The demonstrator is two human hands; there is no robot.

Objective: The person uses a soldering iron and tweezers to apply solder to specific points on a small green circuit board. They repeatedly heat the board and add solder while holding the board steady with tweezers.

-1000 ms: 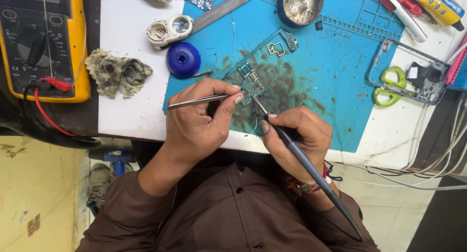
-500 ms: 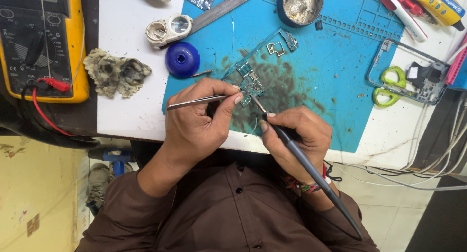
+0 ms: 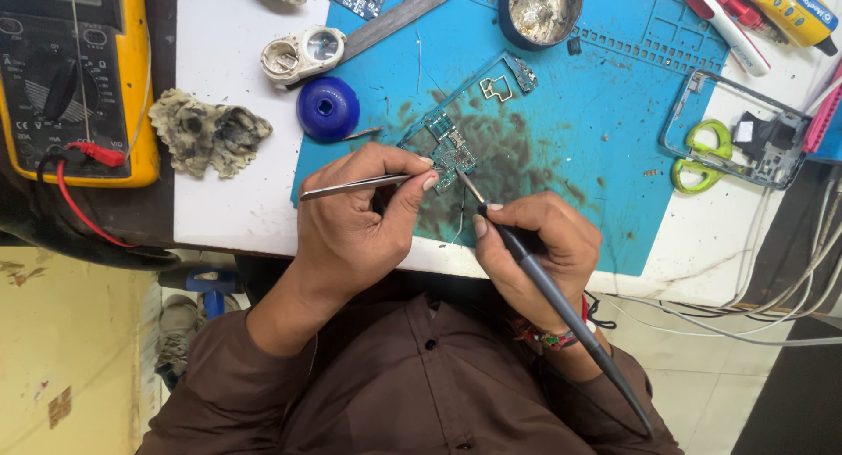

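A small green circuit board (image 3: pixel 443 143) lies on a stained blue work mat (image 3: pixel 561 130). My left hand (image 3: pixel 355 222) grips metal tweezers (image 3: pixel 351 186), whose tips reach the board's near edge. My right hand (image 3: pixel 535 249) holds a dark soldering iron (image 3: pixel 561 306) like a pen, its tip touching the board's lower right corner. A thin strand of solder wire runs down from the board between my hands.
A yellow multimeter (image 3: pixel 74 78) with a red lead sits at far left, next to a dirty sponge (image 3: pixel 209 137) and a blue round cap (image 3: pixel 327 108). A tin (image 3: pixel 541 12), a metal ruler (image 3: pixel 399 16), green scissors (image 3: pixel 702 157) and a phone frame (image 3: pixel 745 130) lie around the mat. Cables hang at right.
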